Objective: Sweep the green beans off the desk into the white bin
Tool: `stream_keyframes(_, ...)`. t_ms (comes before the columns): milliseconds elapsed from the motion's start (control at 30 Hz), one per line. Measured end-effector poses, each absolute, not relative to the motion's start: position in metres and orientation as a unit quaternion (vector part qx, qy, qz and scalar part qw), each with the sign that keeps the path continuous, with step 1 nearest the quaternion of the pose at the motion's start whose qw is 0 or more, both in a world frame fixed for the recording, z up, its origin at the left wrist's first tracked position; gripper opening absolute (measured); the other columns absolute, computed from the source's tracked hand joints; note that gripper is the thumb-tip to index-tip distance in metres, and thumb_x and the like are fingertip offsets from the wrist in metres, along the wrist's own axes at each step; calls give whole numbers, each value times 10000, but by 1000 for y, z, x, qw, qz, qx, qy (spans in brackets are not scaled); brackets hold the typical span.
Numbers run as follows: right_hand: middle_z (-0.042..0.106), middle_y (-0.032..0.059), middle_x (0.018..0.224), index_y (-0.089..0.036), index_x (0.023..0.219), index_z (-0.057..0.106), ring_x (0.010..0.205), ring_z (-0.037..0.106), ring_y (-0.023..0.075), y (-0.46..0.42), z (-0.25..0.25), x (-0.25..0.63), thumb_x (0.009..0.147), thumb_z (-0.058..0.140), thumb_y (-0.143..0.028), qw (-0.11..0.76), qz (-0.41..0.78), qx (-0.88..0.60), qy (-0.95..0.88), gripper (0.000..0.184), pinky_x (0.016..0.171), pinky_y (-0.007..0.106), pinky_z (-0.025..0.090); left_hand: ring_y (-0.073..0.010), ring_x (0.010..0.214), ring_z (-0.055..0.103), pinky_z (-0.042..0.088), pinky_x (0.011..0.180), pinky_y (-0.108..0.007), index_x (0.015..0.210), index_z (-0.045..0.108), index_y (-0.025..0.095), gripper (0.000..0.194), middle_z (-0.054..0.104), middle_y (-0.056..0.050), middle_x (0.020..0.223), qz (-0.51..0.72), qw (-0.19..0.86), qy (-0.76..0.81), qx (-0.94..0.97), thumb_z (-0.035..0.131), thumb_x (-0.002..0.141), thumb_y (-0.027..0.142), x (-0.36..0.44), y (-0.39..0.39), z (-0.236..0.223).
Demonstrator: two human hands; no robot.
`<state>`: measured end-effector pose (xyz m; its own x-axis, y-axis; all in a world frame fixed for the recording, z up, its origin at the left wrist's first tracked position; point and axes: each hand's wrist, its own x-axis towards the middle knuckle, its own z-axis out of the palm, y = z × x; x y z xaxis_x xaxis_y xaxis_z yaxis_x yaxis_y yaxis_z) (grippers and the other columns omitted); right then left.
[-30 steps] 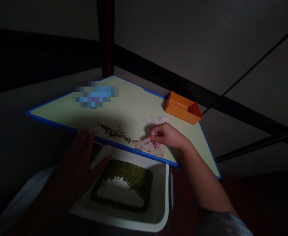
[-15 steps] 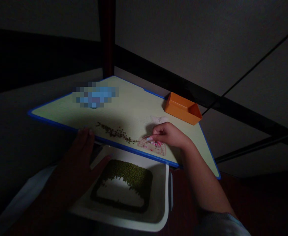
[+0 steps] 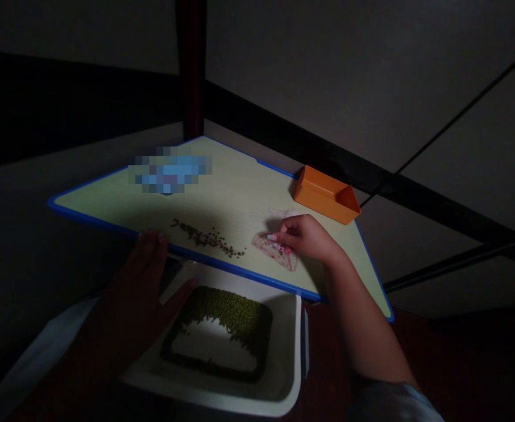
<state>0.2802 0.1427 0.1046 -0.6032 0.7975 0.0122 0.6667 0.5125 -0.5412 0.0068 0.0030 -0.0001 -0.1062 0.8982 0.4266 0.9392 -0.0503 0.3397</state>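
My right hand (image 3: 308, 237) pinches a clear, pink-patterned protractor (image 3: 279, 258) at its upper edge, low over the pale board (image 3: 235, 176) with a blue rim. Left of it, a loose line of small brownish beans (image 3: 209, 237) lies on the board. Fingers stretched out, my left hand (image 3: 145, 287) rests at the board's near edge, its thumb over a white basin (image 3: 279, 401). Small green beans (image 3: 240, 313) lie inside that basin, heaped toward its far side. Whether the protractor touches the board is hard to tell.
An orange open box (image 3: 328, 196) stands at the board's far right edge. A blurred blue item (image 3: 173, 173) lies at the back left. Dark-trimmed wall panels (image 3: 349, 70) rise close behind the board. The light is dim.
My right hand has moved slightly up and away from the bean line, and the protractor has tilted with it. The protractor's left end is now apart from the beans. My left hand stays put.
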Motion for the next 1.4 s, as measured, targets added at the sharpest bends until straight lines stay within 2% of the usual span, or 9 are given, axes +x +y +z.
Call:
stream_keyframes(167,544,-7,555,-152,633,561,513,433,89,144,110,286,804,608,-445,166,228,-453,-846,343,514,251,243,-302,1436,192,263,1140,-487,1424,216,60,902,236,-202,1537,-282,28,-691,-665,255,789,699,8,3,2)
stream_keyframes(400,520,-10,513,-150,609,569,478,405,81,144,108,281,795,617,-409,155,225,-480,-834,323,486,249,250,-304,1435,195,268,1139,-484,1424,215,54,886,235,-196,1539,-288,42,-683,-670,272,801,681,7,3,-2)
stream_keyframes(633,494,-32,518,-157,608,521,481,411,66,142,104,278,815,610,-421,177,332,-417,-828,347,480,225,279,-301,1431,210,278,1133,-482,1429,210,66,893,236,-185,1541,-299,56,-677,-671,250,797,695,6,4,-6)
stream_keyframes(800,536,-24,538,-162,617,523,503,453,77,141,109,283,813,621,-357,126,361,-397,-834,294,505,231,317,-298,1432,208,271,1136,-484,1430,204,64,899,249,-196,1533,-301,62,-673,-673,251,795,699,6,4,-4)
stream_keyframes(1033,553,-16,563,-155,639,561,527,429,79,142,102,275,834,610,-328,117,230,-425,-867,265,528,249,252,-299,1432,209,281,1129,-495,1436,187,72,890,257,-202,1529,-302,62,-670,-676,257,798,690,6,4,-4)
stream_keyframes(1267,535,7,557,-149,624,593,518,389,90,146,111,277,810,628,-357,141,75,-537,-828,281,524,271,207,-307,1429,211,301,1116,-520,1456,139,132,846,223,-169,1549,-309,75,-660,-681,293,809,655,3,3,-9)
stream_keyframes(1333,532,5,557,-149,629,584,519,401,89,146,112,280,814,619,-361,165,108,-535,-822,284,522,265,220,-308,1429,212,304,1114,-527,1458,135,144,837,219,-163,1552,-309,76,-657,-683,297,810,649,1,4,-12)
stream_keyframes(1400,538,-5,558,-151,636,565,517,426,84,144,111,280,826,604,-384,177,214,-479,-833,303,521,249,254,-309,1425,220,311,1109,-534,1459,126,146,827,231,-162,1548,-311,72,-658,-682,288,815,639,0,4,-13)
